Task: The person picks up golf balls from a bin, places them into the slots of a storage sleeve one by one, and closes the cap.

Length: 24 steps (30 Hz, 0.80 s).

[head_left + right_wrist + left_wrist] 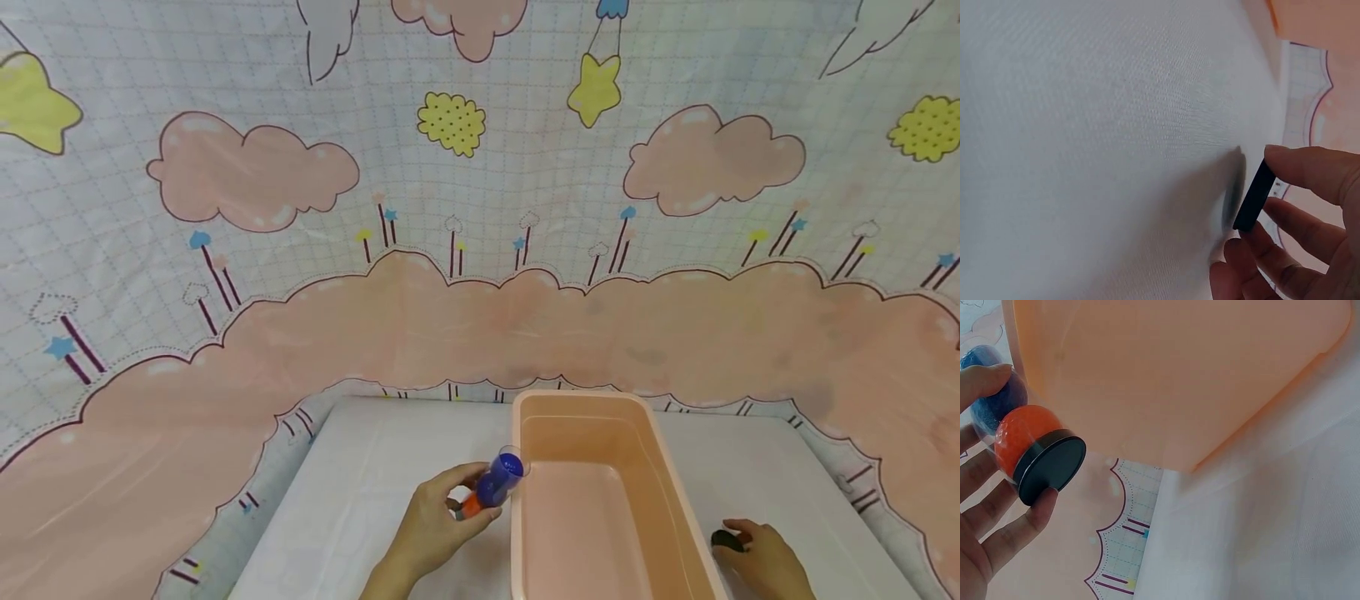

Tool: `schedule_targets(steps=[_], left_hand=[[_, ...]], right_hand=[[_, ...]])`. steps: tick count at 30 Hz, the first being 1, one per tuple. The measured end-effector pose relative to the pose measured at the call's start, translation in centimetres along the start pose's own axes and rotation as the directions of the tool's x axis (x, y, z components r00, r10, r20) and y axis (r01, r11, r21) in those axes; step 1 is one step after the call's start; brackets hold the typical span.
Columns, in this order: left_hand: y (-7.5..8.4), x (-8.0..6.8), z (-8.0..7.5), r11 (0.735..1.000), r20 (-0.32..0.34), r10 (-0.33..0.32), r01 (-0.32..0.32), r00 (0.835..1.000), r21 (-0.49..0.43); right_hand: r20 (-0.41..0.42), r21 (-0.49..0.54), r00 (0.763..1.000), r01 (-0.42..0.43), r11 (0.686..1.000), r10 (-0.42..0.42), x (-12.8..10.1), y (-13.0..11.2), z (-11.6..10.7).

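1. Head view: a cartoon cloud backdrop point(480, 208) hangs behind a table point(360, 500) under a white cloth.
2. A peach tub point(600, 500) stands in the middle of the table, its long axis running away from the person, with one hand on each side of it.
3. The left hand point(435, 533) holds a clear tube point(495, 483) with a blue ball and an orange ball inside, black cap toward the palm, far end tilted up at the tub's left rim.
4. The right hand point(761, 554) pinches a small black disc point(1255, 195) on edge, just above the cloth, right of the tub.
5. Only the tub wall separates tube from tub.
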<state>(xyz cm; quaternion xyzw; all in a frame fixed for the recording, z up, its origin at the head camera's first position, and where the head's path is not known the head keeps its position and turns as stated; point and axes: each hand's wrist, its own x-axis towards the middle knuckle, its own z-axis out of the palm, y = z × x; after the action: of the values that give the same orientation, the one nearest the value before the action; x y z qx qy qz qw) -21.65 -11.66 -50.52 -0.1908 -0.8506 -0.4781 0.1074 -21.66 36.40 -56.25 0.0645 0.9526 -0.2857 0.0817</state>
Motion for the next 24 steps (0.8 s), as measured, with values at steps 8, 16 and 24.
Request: schedule_targets(steps=[8, 16, 24], left_hand=[[0.1, 0.1, -0.1, 1.000, 0.009, -0.003, 0.003, 1.000, -0.001], [0.2, 0.1, -0.2, 1.000, -0.002, 0.012, -0.012, 1.000, 0.021], [0.3, -0.1, -0.1, 1.000, -0.003, 0.002, -0.002, 1.000, 0.016]], right_hand=[[0.028, 0.070, 1.000, 0.008, 0.997, -0.010, -0.8, -0.7, -1.3], [-0.018, 0.100, 0.999, 0.051, 0.994, -0.050, -2.8, -3.8, -4.3], [-0.047, 0.132, 0.989, 0.144, 0.981, -0.138, -4.3, -6.6, -6.6]])
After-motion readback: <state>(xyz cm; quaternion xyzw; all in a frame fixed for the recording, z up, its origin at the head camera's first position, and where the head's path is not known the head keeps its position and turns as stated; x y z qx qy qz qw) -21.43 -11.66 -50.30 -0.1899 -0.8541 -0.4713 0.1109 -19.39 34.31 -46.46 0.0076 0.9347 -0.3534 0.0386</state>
